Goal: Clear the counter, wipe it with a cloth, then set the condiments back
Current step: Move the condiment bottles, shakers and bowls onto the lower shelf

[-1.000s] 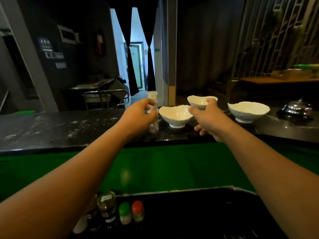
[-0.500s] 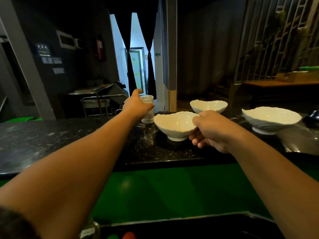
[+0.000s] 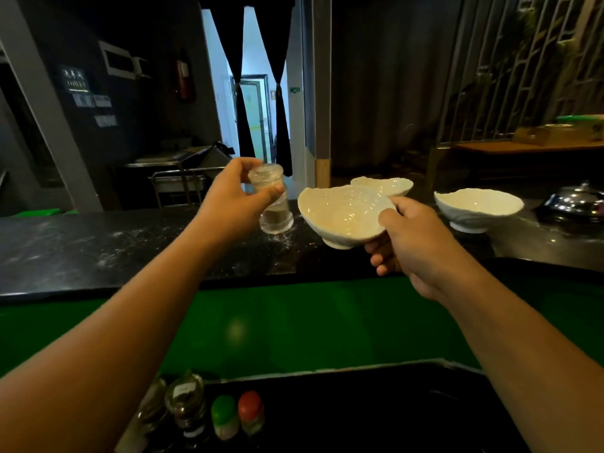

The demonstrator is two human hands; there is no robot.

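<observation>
Head view, the only one.

- Left hand (image 3: pixel 233 201): fingers and thumb curled round the upper part of a clear glass shaker (image 3: pixel 273 207). The shaker's long axis is near upright, with the cap leaning slightly to the left. Its base is at the level of the dark stone bench (image 3: pixel 98 250). Cannot tell whether it is touching or just lifted.
- Right hand (image 3: pixel 415 243): pinches the near rim of a white bowl (image 3: pixel 340 214), thumb on the rim and fingers curled beneath. The bowl is tipped, mouth turned toward the camera and a little left, foot pointing down and away. It looks clear of the bench.
- Shaker and held bowl are close side by side, not touching, shaker on the left.
- Second bowl (image 3: pixel 387 185) sits just behind the held one. Third bowl (image 3: pixel 478 209) stands apart to the right, nearer the right hand. A chrome domed dish (image 3: pixel 578 201) is at the far right.
- Below, on the near side of the green ledge (image 3: pixel 294 322), small bottles cluster at the lower left: green cap (image 3: pixel 224 408), red cap (image 3: pixel 250 402), a dark-filled jar (image 3: pixel 186 398).

Judgement: this is the clearing stage. Both loads likely travel back toward the body and down, so the hands must draw in over the green ledge. The tipped bowl needs levelling before it is set down.
</observation>
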